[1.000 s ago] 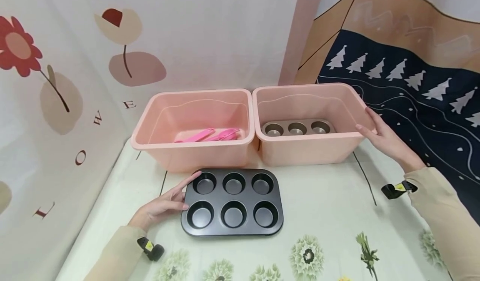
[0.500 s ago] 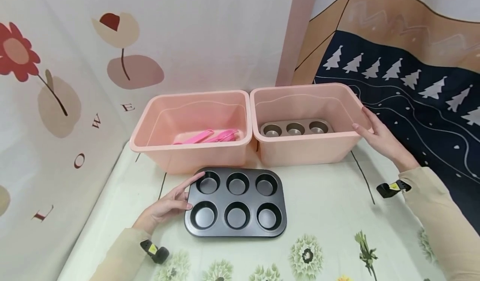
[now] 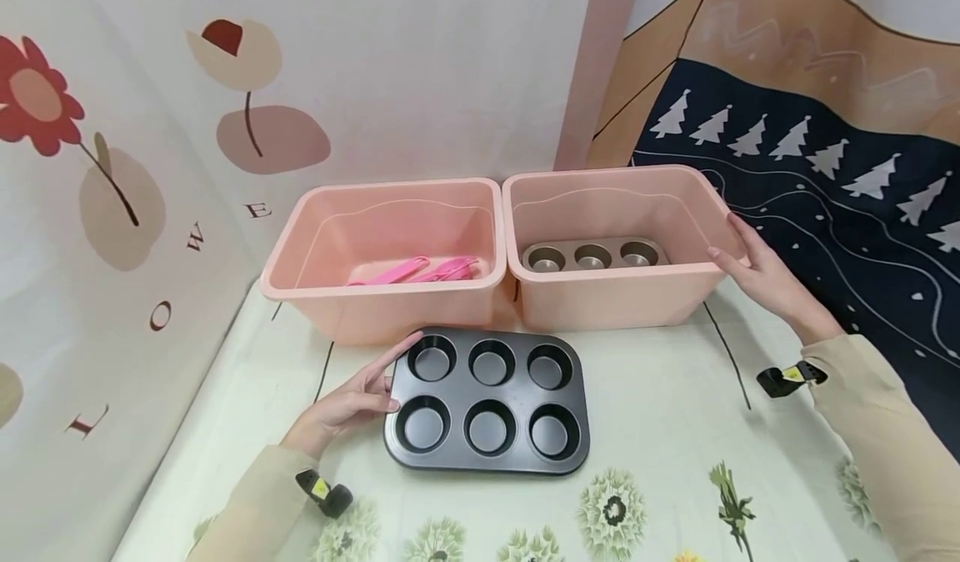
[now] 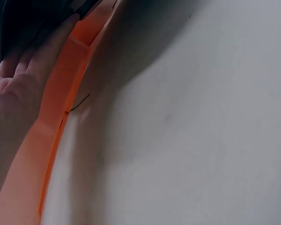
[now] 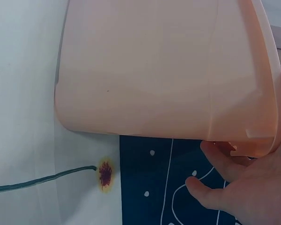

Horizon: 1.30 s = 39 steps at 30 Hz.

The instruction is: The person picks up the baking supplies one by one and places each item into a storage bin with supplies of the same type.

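Observation:
A dark six-cup-style muffin tin (image 3: 519,395) lies level in front of two pink bins in the head view. My left hand (image 3: 351,408) grips its left edge, the thumb at the near side and the index finger stretched along the far corner. In the left wrist view, fingers of the left hand (image 4: 21,89) reach under the dark tin (image 4: 33,21), which casts a shadow on the cloth. On the right bin (image 3: 600,305), my right hand (image 3: 768,274) holds the right rim; the right wrist view shows fingers under that rim.
Pink utensils (image 3: 395,271), their kind unclear, lie in the left bin (image 3: 397,312). A brown-grey muffin tin (image 3: 569,253) with three visible cups sits inside the right bin. Printed cloth covers the table (image 3: 660,429) and hangs behind the bins.
The dark muffin tin has moved to the right with my left hand on it, and its right end tilts slightly toward me. My right hand stays on the right bin's rim.

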{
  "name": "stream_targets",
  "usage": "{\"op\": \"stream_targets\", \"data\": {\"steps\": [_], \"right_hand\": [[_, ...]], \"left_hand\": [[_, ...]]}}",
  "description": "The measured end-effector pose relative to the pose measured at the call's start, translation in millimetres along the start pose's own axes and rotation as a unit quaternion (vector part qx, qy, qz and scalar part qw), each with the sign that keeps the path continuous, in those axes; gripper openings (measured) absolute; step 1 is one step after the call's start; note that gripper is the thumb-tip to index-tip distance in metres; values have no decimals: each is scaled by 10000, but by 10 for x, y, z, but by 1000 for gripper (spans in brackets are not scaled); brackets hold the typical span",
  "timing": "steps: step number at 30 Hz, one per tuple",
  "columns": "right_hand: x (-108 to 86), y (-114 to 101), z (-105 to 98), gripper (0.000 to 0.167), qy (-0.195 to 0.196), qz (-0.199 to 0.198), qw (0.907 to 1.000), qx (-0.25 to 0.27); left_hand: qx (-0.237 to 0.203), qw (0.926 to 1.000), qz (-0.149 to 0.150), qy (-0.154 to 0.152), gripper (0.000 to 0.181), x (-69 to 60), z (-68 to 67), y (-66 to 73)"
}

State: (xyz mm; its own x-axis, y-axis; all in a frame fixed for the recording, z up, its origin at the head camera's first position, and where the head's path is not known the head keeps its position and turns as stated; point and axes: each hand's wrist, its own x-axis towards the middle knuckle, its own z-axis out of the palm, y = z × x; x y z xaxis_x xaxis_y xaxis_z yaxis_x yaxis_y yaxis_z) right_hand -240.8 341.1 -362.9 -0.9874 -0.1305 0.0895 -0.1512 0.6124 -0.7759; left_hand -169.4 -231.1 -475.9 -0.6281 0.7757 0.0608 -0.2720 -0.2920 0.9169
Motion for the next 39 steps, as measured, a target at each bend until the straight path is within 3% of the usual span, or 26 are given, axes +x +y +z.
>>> {"op": "stream_targets", "data": {"steps": [9,13,18,26,39], "right_hand": [[26,-26,33,78,-17,-49,10000,61],[46,-49,48,77,44,-97,9999,54],[12,-49,27,78,30,67,10000,48],[18,5,24,75,41,-11,10000,54],[-27,-28,11,79,5,169,9999,-38]], "left_hand": [[-88,9995,215,-228,96,84,49,53],[35,9995,280,-121,96,133,77,58],[24,9994,321,-114,95,219,127,31],[-13,9985,518,-162,95,318,195,-32],[-398,9957,731,-409,95,502,358,-92]]}}
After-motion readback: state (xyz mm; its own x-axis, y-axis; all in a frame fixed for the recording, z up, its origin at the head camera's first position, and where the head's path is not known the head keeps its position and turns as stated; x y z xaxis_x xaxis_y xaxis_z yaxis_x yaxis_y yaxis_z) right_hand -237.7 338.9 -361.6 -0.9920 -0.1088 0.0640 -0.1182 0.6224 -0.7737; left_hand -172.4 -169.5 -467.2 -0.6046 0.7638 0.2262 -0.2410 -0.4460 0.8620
